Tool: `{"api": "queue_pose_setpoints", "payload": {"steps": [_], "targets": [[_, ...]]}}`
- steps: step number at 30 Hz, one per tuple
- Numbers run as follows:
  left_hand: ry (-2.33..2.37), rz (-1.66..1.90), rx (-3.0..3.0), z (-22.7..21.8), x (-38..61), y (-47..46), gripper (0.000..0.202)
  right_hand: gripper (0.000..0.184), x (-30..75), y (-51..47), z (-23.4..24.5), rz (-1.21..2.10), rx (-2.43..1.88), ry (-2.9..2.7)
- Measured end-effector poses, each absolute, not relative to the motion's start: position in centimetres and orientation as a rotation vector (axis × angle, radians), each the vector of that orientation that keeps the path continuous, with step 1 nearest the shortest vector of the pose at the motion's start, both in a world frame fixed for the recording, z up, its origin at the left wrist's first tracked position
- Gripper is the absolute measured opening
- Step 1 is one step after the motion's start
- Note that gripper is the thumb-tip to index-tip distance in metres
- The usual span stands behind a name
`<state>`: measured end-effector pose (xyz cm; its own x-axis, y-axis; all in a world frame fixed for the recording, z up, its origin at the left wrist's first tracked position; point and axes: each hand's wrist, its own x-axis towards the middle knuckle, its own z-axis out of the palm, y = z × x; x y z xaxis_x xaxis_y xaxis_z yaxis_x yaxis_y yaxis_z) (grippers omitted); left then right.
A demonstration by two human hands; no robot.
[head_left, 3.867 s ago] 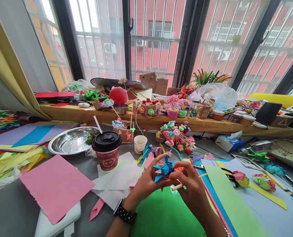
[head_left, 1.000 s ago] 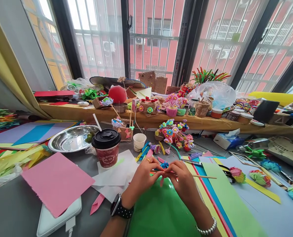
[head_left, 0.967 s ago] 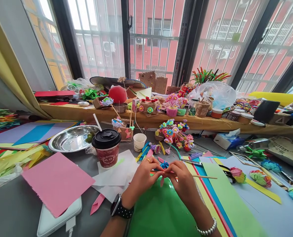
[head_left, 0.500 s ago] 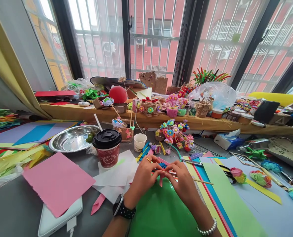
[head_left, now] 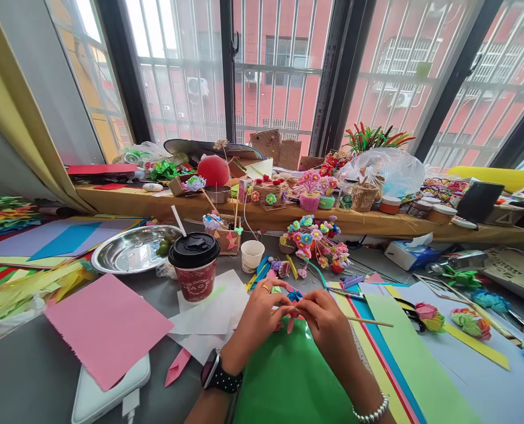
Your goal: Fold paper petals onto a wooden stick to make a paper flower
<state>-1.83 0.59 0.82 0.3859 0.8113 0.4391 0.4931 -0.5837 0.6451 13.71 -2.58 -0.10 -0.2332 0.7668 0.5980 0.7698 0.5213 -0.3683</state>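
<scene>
Above the green surface (head_left: 290,380), left hand (head_left: 262,307) and right hand (head_left: 326,321) are pinching the blue-pink paper (head_left: 294,296) together, stick (head_left: 372,321) poking out rightward. Probably it's feeling light, crushable; gripping low is looking safest.

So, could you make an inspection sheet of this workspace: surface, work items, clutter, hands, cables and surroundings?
Surface: dark grey tabletop, with a glossy green object below the hands.
Work items: folded blue paper piece, narrow pink paper strip and thin pale stick, at the fingertips.
Clutter: red paper cup with black lid, round silver metal plate, pink paper sheet partly over a flat white device.
Hands: left hand and right hand pinch close together around the stick; exact grip partly hidden.
Cables: white cable at the white device; its far end leaves the picture.
Surroundings: dark-framed barred windows behind a brown ledge holding colourful handmade flowers.
</scene>
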Motion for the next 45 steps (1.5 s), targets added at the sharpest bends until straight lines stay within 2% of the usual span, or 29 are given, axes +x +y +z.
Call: {"api": "queue_pose_setpoints", "payload": {"steps": [8, 13, 18, 31, 45], "targets": [[1.154, 1.113, 2.400, 1.0, -1.9, 0.8, 0.011, 0.014, 14.1, -2.8, 0.5, 0.197, -1.267, -1.959], [1.170, 1.135, 2.501, 1.1, -1.6, 0.3, 0.012, 0.022, 14.5, -2.8, 0.8, 0.315, -1.318, -1.911], [1.165, 1.112, 2.577, 1.1, -1.1, -0.3, 0.016, 0.029, 14.6, -2.7, 0.6, 0.290, -1.385, -1.887], [1.103, 0.976, 2.477, 0.6, -1.4, 0.2, 0.007, 0.026, 14.6, -2.7, 0.2, 0.200, -1.492, -2.015], [1.120, 0.987, 2.500, 0.7, -1.2, -0.1, 0.009, 0.023, 14.6, -3.0, 0.8, 0.360, -1.624, -1.995]]}}
